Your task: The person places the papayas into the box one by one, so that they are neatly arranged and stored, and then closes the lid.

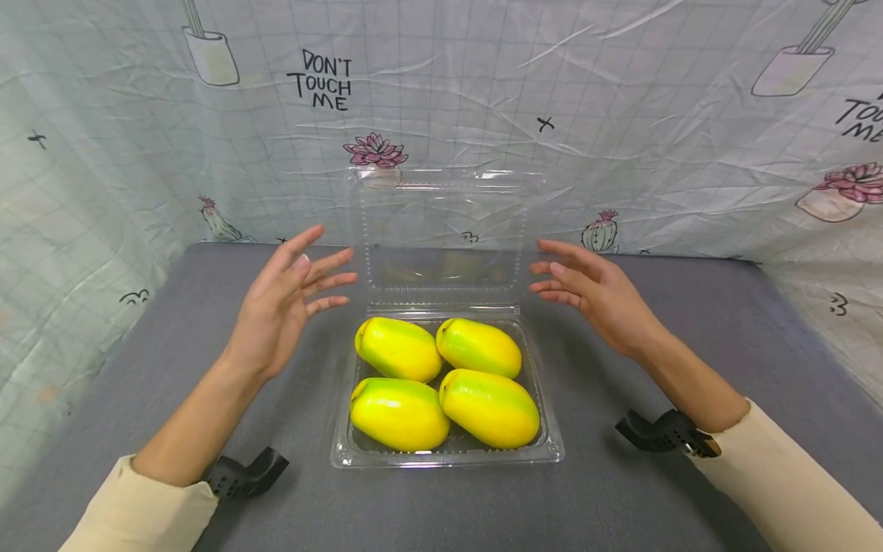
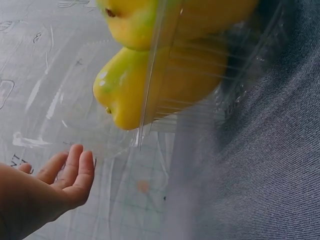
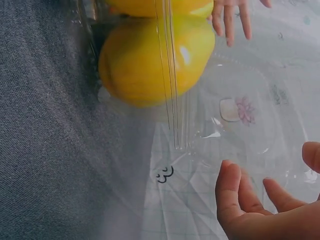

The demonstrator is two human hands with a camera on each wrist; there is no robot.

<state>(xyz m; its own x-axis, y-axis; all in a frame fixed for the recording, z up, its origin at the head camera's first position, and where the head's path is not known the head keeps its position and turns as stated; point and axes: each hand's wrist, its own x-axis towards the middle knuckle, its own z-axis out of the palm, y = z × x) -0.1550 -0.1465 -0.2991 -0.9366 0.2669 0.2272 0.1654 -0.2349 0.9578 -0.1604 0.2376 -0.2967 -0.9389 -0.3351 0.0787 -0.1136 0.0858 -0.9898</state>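
A clear plastic clamshell box (image 1: 448, 460) sits on the table, its hinged lid (image 1: 441, 230) standing raised at the back. Inside the base lie several yellow-green mangoes (image 1: 398, 414), in two rows. My left hand (image 1: 279, 307) hovers left of the lid with fingers extended, apart from the box. On the other side, my right hand (image 1: 600, 295) is held near the lid's right edge, fingers loosely bent and holding nothing. Both wrist views show the mangoes through the box wall, with the left hand (image 2: 65, 185) and right hand (image 3: 265, 200) beside the transparent lid.
A grey cloth-covered table (image 1: 441, 510) lies under the box. Behind and at the sides hangs a pale printed curtain (image 1: 448, 92) with cactus drawings and lettering. Each wrist wears a black camera mount, such as the left mount (image 1: 248, 474) near the sleeve.
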